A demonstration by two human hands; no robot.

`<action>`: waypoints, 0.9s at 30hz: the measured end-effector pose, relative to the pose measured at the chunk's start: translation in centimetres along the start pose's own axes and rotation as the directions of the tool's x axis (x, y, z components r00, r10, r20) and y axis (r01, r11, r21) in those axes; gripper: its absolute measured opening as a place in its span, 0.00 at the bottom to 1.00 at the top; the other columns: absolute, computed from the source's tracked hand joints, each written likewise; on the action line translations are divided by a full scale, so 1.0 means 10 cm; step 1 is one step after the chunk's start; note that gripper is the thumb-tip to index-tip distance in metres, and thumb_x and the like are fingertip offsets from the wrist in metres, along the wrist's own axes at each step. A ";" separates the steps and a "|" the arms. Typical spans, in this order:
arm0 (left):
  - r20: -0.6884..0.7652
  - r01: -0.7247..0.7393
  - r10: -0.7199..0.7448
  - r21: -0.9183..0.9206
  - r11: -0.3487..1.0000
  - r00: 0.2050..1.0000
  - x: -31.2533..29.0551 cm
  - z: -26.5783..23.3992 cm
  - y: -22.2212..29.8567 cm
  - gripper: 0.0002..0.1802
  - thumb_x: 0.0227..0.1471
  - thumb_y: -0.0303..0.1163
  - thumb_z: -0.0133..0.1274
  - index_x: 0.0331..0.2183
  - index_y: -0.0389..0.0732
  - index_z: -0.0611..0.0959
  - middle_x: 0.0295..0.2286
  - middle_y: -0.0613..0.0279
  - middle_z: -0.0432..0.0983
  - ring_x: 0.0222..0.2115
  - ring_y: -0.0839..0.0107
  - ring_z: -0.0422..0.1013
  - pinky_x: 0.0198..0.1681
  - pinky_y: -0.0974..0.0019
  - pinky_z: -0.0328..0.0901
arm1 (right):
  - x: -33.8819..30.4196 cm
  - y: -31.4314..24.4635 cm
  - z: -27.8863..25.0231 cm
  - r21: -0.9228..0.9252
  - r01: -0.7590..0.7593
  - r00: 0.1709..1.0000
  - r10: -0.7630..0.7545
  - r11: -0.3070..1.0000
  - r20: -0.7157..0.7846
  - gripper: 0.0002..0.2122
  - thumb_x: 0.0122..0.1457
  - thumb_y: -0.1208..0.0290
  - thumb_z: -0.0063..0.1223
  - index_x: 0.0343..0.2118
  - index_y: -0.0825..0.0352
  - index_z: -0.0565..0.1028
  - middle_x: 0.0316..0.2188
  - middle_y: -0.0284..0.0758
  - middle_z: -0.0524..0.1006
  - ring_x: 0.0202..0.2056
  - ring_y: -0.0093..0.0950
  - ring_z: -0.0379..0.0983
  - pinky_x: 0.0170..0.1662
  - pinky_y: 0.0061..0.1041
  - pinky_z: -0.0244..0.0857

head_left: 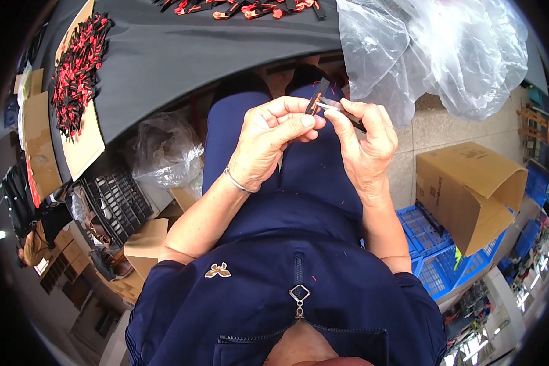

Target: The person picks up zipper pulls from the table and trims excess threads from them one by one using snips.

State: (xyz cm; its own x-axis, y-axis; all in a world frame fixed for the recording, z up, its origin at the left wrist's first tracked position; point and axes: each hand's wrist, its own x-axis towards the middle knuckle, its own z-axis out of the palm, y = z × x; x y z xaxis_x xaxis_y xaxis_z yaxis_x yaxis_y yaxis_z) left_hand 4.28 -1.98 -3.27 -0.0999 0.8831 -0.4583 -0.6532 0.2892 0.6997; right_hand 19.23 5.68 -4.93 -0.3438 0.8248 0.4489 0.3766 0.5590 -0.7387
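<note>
Over my lap, my left hand (280, 125) pinches a short black fabric strip (316, 97) with an orange-red pattern between thumb and fingers. My right hand (372, 137) is closed around small thread snips (332, 105). Their pale metal blades touch or nearly touch the strip's middle, and the dark handle is partly hidden by my fingers. Whether the blades are apart is too small to tell. Bits of red thread lie on my dark blue clothes.
Black cloth covers the table (165, 55) ahead. A heap of black-and-red strips (82, 73) lies on cardboard at left, with more strips (244, 8) at the far edge. Clear plastic bags (433, 55) hang at right, above a cardboard box (463, 189) and blue crates (433, 274).
</note>
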 end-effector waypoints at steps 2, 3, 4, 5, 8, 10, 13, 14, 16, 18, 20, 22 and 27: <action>-0.004 0.007 -0.007 0.002 1.000 1.000 0.01 0.00 0.01 0.12 0.49 0.27 0.54 0.38 0.36 0.77 0.30 0.60 0.77 0.28 0.78 0.73 0.37 0.74 0.68 | 0.01 0.00 0.00 -0.008 0.002 1.000 -0.002 1.000 0.005 0.10 0.41 0.74 0.65 0.26 0.67 0.75 0.21 0.32 0.75 0.21 0.28 0.68 0.24 0.23 0.63; -0.007 0.005 -0.005 0.013 1.000 1.000 0.01 0.00 0.02 0.11 0.49 0.27 0.54 0.38 0.36 0.78 0.29 0.61 0.77 0.28 0.78 0.73 0.36 0.75 0.68 | 0.01 0.00 0.01 0.007 -0.007 1.000 0.007 1.000 0.002 0.10 0.41 0.74 0.65 0.26 0.67 0.75 0.21 0.32 0.75 0.21 0.27 0.68 0.24 0.23 0.62; -0.009 0.002 -0.002 0.023 1.000 1.000 0.02 0.00 0.03 0.11 0.49 0.27 0.53 0.37 0.35 0.78 0.29 0.61 0.77 0.27 0.78 0.72 0.35 0.75 0.68 | 0.01 0.00 0.01 0.023 -0.016 1.000 0.016 1.000 0.000 0.10 0.41 0.74 0.65 0.26 0.66 0.75 0.20 0.32 0.75 0.20 0.27 0.67 0.23 0.23 0.62; -0.011 0.003 -0.003 0.024 1.000 1.000 0.02 0.00 0.03 0.11 0.49 0.27 0.53 0.37 0.35 0.78 0.29 0.61 0.77 0.27 0.78 0.72 0.35 0.75 0.68 | 0.02 0.00 0.01 0.024 -0.017 1.000 0.017 1.000 0.001 0.10 0.41 0.74 0.65 0.26 0.66 0.75 0.20 0.32 0.75 0.20 0.27 0.67 0.23 0.23 0.62; -0.032 -0.012 0.014 0.057 0.998 0.999 0.02 -0.01 0.04 0.11 0.49 0.26 0.53 0.37 0.35 0.78 0.28 0.61 0.77 0.26 0.79 0.72 0.34 0.76 0.67 | 0.04 0.02 0.01 0.001 0.022 1.000 -0.022 1.000 0.004 0.10 0.40 0.73 0.66 0.26 0.66 0.75 0.20 0.31 0.75 0.20 0.27 0.67 0.23 0.23 0.61; -0.018 -0.026 0.027 0.065 0.998 0.999 0.02 -0.03 0.02 0.10 0.49 0.27 0.54 0.36 0.33 0.78 0.28 0.59 0.78 0.27 0.79 0.72 0.33 0.76 0.67 | 0.04 0.03 0.01 -0.044 0.069 0.998 -0.069 0.997 0.007 0.09 0.41 0.74 0.66 0.25 0.66 0.75 0.19 0.32 0.74 0.19 0.27 0.66 0.22 0.24 0.61; -0.034 -0.019 0.022 0.075 0.997 0.999 0.01 -0.02 0.01 0.10 0.49 0.26 0.53 0.35 0.33 0.78 0.27 0.59 0.78 0.26 0.78 0.72 0.33 0.76 0.67 | 0.01 0.05 -0.01 0.029 -0.028 0.999 0.027 0.999 0.037 0.09 0.43 0.74 0.65 0.27 0.67 0.75 0.20 0.31 0.75 0.21 0.22 0.68 0.24 0.20 0.62; -0.034 -0.020 0.023 0.076 0.997 0.999 0.01 -0.01 0.01 0.10 0.49 0.26 0.53 0.35 0.33 0.78 0.27 0.59 0.78 0.26 0.78 0.72 0.33 0.76 0.67 | 0.01 0.02 -0.01 0.029 -0.027 0.999 0.026 0.999 0.036 0.09 0.43 0.74 0.65 0.27 0.67 0.75 0.20 0.31 0.75 0.21 0.22 0.68 0.24 0.20 0.62; -0.048 -0.043 0.048 0.098 0.994 0.998 0.00 0.00 0.01 0.11 0.49 0.26 0.53 0.37 0.33 0.78 0.27 0.60 0.77 0.26 0.79 0.72 0.34 0.76 0.68 | -0.01 -0.05 -0.02 0.411 -0.407 0.906 0.417 0.816 0.070 0.10 0.47 0.74 0.64 0.30 0.68 0.74 0.22 0.28 0.75 0.24 0.16 0.68 0.28 0.15 0.64; -0.053 -0.088 0.096 0.142 0.986 0.994 -0.01 0.03 0.00 0.11 0.50 0.26 0.53 0.37 0.33 0.78 0.27 0.60 0.77 0.27 0.78 0.72 0.34 0.75 0.68 | 0.02 -0.07 -0.06 0.498 -0.500 0.852 0.506 0.708 0.136 0.12 0.48 0.74 0.63 0.33 0.70 0.72 0.24 0.27 0.74 0.26 0.13 0.67 0.30 0.12 0.63; -0.055 -0.132 0.145 0.186 0.974 0.988 -0.03 0.08 -0.02 0.11 0.50 0.26 0.53 0.37 0.32 0.78 0.28 0.60 0.77 0.27 0.78 0.73 0.35 0.75 0.68 | 0.05 -0.15 -0.07 0.522 -0.547 0.819 0.548 0.654 0.171 0.12 0.48 0.74 0.63 0.33 0.70 0.72 0.23 0.27 0.73 0.26 0.12 0.66 0.29 0.12 0.63; -0.077 -0.229 0.259 0.275 0.934 0.963 -0.06 0.13 -0.06 0.11 0.47 0.24 0.55 0.36 0.31 0.78 0.27 0.61 0.77 0.27 0.79 0.73 0.33 0.76 0.68 | 0.04 -0.19 -0.05 0.558 -0.601 0.794 0.513 0.573 0.328 0.11 0.47 0.75 0.63 0.31 0.70 0.72 0.22 0.27 0.72 0.25 0.11 0.65 0.27 0.11 0.62; -0.059 -0.304 0.371 0.462 0.833 0.927 -0.14 0.14 -0.07 0.11 0.45 0.22 0.58 0.35 0.31 0.79 0.27 0.62 0.77 0.28 0.80 0.72 0.34 0.77 0.68 | 0.01 -0.24 0.04 0.427 -0.506 0.862 0.445 0.749 0.243 0.04 0.49 0.79 0.57 0.28 0.69 0.73 0.20 0.28 0.71 0.21 0.14 0.65 0.25 0.14 0.61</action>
State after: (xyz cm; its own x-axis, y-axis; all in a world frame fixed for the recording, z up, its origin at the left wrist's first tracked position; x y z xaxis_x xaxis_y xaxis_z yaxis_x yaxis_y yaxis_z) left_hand 5.88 -2.94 -2.34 -0.3789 0.9042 -0.1974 -0.1673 0.1429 0.9755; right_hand 17.92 4.44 -3.32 -0.3377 0.9391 -0.0634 0.0893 -0.0351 -0.9954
